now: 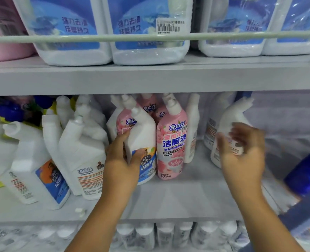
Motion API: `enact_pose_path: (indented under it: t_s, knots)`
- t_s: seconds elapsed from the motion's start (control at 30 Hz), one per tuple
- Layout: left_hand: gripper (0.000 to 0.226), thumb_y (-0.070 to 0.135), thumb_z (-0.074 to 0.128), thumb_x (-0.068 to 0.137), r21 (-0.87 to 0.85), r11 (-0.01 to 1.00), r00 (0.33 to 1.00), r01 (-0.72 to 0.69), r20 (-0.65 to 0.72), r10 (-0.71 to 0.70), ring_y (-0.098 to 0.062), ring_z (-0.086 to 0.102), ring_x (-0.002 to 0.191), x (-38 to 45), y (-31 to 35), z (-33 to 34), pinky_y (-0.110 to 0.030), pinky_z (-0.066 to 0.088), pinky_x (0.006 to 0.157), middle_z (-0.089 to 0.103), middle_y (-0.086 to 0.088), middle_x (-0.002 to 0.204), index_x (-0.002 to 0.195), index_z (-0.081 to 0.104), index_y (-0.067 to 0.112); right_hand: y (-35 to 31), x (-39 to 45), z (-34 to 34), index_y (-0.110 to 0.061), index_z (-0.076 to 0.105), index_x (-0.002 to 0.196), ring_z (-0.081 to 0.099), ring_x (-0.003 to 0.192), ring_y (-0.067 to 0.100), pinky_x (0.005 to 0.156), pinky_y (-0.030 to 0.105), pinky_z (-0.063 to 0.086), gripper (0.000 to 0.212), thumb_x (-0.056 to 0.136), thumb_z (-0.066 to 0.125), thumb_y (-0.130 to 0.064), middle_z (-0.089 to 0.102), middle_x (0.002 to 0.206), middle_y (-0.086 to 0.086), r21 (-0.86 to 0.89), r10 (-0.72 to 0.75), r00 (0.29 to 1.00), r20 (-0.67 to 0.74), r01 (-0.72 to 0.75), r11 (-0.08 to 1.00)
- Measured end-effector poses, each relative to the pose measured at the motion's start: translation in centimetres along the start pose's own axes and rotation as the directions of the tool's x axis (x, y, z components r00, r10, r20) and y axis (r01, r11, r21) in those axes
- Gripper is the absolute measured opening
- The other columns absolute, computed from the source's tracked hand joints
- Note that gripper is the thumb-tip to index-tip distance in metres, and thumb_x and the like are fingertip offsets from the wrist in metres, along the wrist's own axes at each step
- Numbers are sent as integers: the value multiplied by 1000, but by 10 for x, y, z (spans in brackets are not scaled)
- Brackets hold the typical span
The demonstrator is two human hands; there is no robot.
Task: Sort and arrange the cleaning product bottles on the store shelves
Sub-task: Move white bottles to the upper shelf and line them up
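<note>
On the middle shelf (177, 200), left to right:

Far left: white angled-neck bottles (41, 160) crowded together, several leaning to the left; one shows a blue and orange label, the next a back label with red print. Yellow and blue packaging sits behind them, blurred.

Shelf front, left of centre: small white piece (80, 211) lying loose on the bare board; cannot tell what it is.

Left hand (121, 160): wrapped around the lower body of a white bottle with blue label (143, 140), thumb across its front, fingers behind. Bottle stands near upright, its bent neck pointing up and left, touching the pink row on its right.

Centre: pink bottle (171, 142) with blossom print, upright at the front; more pink bottles stand behind it and behind the held bottle. A slim white bottle (192, 131) stands just beside the pink one on its right.

Right hand (241, 151): blurred, fingers spread and curled at the side of a white angled-neck bottle on the right (232, 117); cannot tell whether it is clasping the bottle or only touching it. A second white bottle stands close behind on its left.

Far right: dark blue bottle (307, 171), tilted, at the frame edge.

Upper shelf (150, 79): large white jugs with blue labels (74, 33) behind a pale rail (150, 37); pink container (3, 33) at far left.

Lower shelf: row of white caps (168, 233), blurred.
</note>
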State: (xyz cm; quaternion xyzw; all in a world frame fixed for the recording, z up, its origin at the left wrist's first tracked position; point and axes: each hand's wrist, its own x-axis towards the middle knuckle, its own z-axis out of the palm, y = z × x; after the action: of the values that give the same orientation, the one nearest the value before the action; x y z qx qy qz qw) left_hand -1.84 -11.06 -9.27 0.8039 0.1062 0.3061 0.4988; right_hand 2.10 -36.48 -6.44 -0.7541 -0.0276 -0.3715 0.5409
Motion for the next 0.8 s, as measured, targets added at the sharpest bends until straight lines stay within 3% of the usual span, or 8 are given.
enact_pose_path:
  t_s: [0.03,0.13,0.23,0.33,0.43,0.6,0.67,0.8]
  knots:
    - [55,34,76,86,4,1000,1000,-1,0,1,-19,68,110,1,-1,1,-50,58,92,65,-3,125,133,50,47,-12,-8,11,-27,60,112,65,98,7,85,17,51,38,83,82,-15,63,114,1,109,47,988,149,-63,992]
    - [56,36,77,85,20,1000,1000,2,28,-2,-21,68,109,2,0,1,-50,58,91,65,-2,123,132,49,46,-22,-22,53,-38,58,114,67,98,-8,80,16,57,57,75,88,-8,71,111,-15,164,187,808,558,-329,930]
    - [53,40,76,84,19,999,998,40,44,-41,-18,69,105,2,-2,-1,-47,59,89,66,-1,121,131,52,43,-14,-26,77,-35,60,115,70,96,-3,81,30,62,66,62,95,-18,73,108,-16,80,247,780,575,-354,932]
    - [51,39,78,84,-2,998,995,69,76,-68,-17,70,100,1,-2,-4,-42,59,85,69,1,115,130,54,37,-12,-27,73,-35,59,105,69,85,-8,65,25,61,60,64,95,-11,74,90,-25,79,250,741,623,-377,923]
    - [43,31,79,86,-43,995,993,87,87,-84,-12,70,94,-2,1,-3,-34,58,77,72,7,104,123,57,33,-11,-29,58,-32,64,106,71,88,-1,66,29,62,60,59,97,-14,75,94,-17,58,266,770,580,-364,929]
    - [39,22,79,87,-150,985,984,79,170,-53,6,70,82,-25,23,21,-27,57,74,72,27,92,114,58,42,-5,-25,9,-31,64,98,71,84,-4,73,22,58,55,58,97,-14,75,92,-23,22,269,903,336,-293,956]
    - [37,21,79,88,-182,980,977,78,211,-38,6,70,82,-35,35,43,-21,57,72,71,31,92,108,58,45,-3,-17,-21,-32,65,99,72,84,-2,75,29,59,50,61,96,-22,75,93,-19,-6,265,934,239,-271,962]
    - [41,38,76,85,-213,975,962,66,274,-5,-6,72,97,-51,54,89,-38,60,83,74,18,104,119,55,45,8,1,-61,-26,67,98,68,78,-3,69,27,56,40,66,92,-27,73,87,-13,-115,272,958,87,-262,958]
